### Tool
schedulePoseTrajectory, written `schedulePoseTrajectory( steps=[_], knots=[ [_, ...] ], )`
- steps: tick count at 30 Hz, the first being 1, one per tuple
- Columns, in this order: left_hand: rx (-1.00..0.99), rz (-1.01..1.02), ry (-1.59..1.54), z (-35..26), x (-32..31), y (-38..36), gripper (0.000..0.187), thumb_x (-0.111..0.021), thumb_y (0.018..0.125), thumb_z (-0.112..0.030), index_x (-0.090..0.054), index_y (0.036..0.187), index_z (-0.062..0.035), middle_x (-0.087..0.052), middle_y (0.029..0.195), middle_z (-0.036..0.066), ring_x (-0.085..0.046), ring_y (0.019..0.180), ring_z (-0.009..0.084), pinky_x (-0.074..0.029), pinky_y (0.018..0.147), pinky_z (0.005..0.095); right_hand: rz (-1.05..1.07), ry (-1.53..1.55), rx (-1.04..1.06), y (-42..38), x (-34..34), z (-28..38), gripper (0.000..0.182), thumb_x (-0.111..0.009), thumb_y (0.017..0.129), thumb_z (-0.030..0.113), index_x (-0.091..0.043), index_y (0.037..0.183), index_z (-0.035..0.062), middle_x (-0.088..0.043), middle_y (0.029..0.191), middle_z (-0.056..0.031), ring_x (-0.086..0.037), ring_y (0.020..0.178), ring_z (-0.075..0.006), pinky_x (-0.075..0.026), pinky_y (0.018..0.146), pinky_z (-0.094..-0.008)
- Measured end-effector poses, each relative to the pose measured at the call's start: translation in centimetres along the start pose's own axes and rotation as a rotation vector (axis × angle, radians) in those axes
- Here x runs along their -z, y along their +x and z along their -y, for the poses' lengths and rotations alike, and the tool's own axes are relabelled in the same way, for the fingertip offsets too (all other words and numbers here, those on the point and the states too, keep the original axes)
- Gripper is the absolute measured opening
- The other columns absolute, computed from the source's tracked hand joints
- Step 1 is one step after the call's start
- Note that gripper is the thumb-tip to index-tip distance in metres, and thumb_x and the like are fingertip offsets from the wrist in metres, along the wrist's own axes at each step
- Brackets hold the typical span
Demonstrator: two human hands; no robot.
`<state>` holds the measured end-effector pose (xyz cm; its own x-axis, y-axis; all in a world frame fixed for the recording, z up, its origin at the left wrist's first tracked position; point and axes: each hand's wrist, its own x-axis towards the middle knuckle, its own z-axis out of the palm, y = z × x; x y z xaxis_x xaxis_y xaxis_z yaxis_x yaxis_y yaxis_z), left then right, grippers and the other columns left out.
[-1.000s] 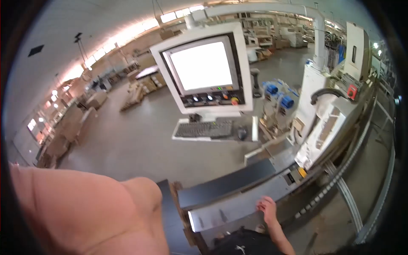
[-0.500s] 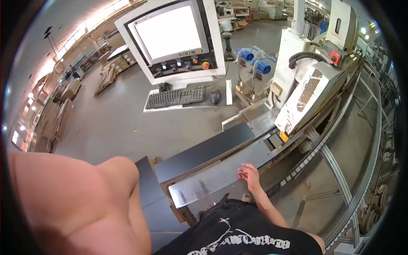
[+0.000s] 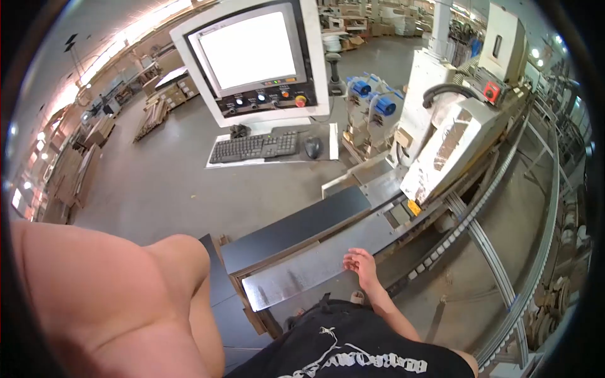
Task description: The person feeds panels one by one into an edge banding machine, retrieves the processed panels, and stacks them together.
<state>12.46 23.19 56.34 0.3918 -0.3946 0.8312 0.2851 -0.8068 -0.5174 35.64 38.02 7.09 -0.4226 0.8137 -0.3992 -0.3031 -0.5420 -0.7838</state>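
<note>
At the metal infeed plate [image 3: 302,271], right hand [image 3: 360,261] resting, fingers spread, holding nothing, left hand unseen

View tipped down over last second: monitor [image 3: 252,53] risen to top edge of frame, black shirt [image 3: 353,343] now fills bottom. Right hand [image 3: 360,261] slid slightly toward left end of metal infeed plate [image 3: 296,274], fingers spread at its near edge. Left shoulder [image 3: 107,296] shifted lower.
</note>
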Motion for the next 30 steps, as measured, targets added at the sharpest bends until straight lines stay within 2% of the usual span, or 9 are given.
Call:
schedulePoseTrajectory(
  steps=[12,17,19,21,22,23,25,28,30],
  knots=[
    [0.040,0.051,0.014,-1.0,-0.8,1.1,0.038,-0.054,0.096,-0.015,-0.052,0.124,0.0105,-0.061,0.117,0.027,-0.060,0.113,0.0323,-0.047,0.099,0.0409,0.034,-0.049,0.002,0.0,-0.9,0.1,0.027,-0.049,0.091,0.009,-0.057,0.115,0.0002,-0.066,0.098,-0.0125,-0.065,0.084,-0.0189,-0.053,0.077,-0.0323],
    [0.188,0.058,0.131,-1.3,0.3,-1.5,0.038,-0.054,0.097,-0.015,-0.051,0.124,0.0107,-0.061,0.118,0.028,-0.059,0.114,0.0327,-0.047,0.100,0.0410,0.020,-0.037,0.019,-0.1,-0.4,0.3,0.028,-0.050,0.090,0.009,-0.057,0.116,0.0010,-0.065,0.099,-0.0125,-0.065,0.085,-0.0189,-0.053,0.077,-0.0318],
    [0.430,0.013,0.353,-1.3,1.8,-5.8,0.038,-0.054,0.097,-0.015,-0.051,0.124,0.0108,-0.061,0.119,0.028,-0.059,0.115,0.0328,-0.047,0.100,0.0410,0.042,-0.044,0.076,-0.1,-0.4,1.1,0.028,-0.050,0.090,0.010,-0.058,0.116,0.0019,-0.066,0.098,-0.0118,-0.065,0.083,-0.0185,-0.053,0.075,-0.0314],
    [0.898,-0.036,0.630,-2.4,3.4,-13.5,0.038,-0.054,0.097,-0.015,-0.051,0.124,0.0109,-0.060,0.119,0.028,-0.059,0.115,0.0330,-0.047,0.100,0.0410,0.000,-0.080,0.107,1.0,0.0,2.3,0.030,-0.049,0.089,0.007,-0.056,0.118,0.0007,-0.066,0.097,-0.0124,-0.064,0.079,-0.0161,-0.051,0.069,-0.0286],
    [1.195,-0.089,0.694,-4.2,4.4,-18.4,0.032,-0.058,0.096,-0.018,-0.058,0.119,0.0048,-0.065,0.112,0.020,-0.062,0.108,0.0244,-0.047,0.097,0.0353,-0.021,-0.108,0.138,1.7,0.1,3.0,0.032,-0.049,0.090,0.007,-0.056,0.120,0.0011,-0.067,0.096,-0.0120,-0.064,0.078,-0.0153,-0.051,0.067,-0.0274],
    [1.479,0.044,0.946,-6.3,4.5,-22.2,0.030,-0.063,0.094,-0.020,-0.061,0.114,0.0022,-0.066,0.106,0.011,-0.061,0.100,0.0177,-0.047,0.092,0.0311,-0.045,-0.137,0.174,2.6,0.3,3.9,0.033,-0.049,0.090,0.008,-0.055,0.122,0.0015,-0.067,0.095,-0.0115,-0.063,0.078,-0.0146,-0.050,0.065,-0.0263],
    [1.811,0.009,1.005,-13.8,7.5,-34.5,0.032,-0.064,0.094,-0.027,-0.063,0.109,0.0017,-0.067,0.100,0.011,-0.063,0.093,0.0185,-0.049,0.086,0.0324,-0.040,-0.182,0.303,5.1,1.3,5.1,0.040,-0.051,0.090,0.009,-0.051,0.129,0.0027,-0.067,0.093,-0.0106,-0.063,0.076,-0.0145,-0.050,0.063,-0.0252],
    [2.015,0.296,1.366,-25.7,11.6,-46.0,0.048,-0.068,0.088,-0.042,-0.066,0.103,0.0040,-0.069,0.095,0.018,-0.066,0.089,0.0299,-0.051,0.079,0.0408,-0.118,-0.377,0.387,9.0,1.3,7.6,0.052,-0.053,0.089,0.009,-0.043,0.140,0.0033,-0.068,0.089,-0.0091,-0.064,0.072,-0.0141,-0.051,0.060,-0.0261],
    [2.065,0.250,1.321,-28.6,11.9,-47.3,0.047,-0.067,0.088,-0.042,-0.068,0.098,0.0036,-0.070,0.087,0.016,-0.065,0.080,0.0263,-0.051,0.075,0.0385,-0.148,-0.529,0.375,12.1,2.0,7.8,0.057,-0.054,0.090,0.008,-0.038,0.144,0.0057,-0.068,0.091,-0.0092,-0.064,0.072,-0.0138,-0.051,0.059,-0.0262]
  ],
)
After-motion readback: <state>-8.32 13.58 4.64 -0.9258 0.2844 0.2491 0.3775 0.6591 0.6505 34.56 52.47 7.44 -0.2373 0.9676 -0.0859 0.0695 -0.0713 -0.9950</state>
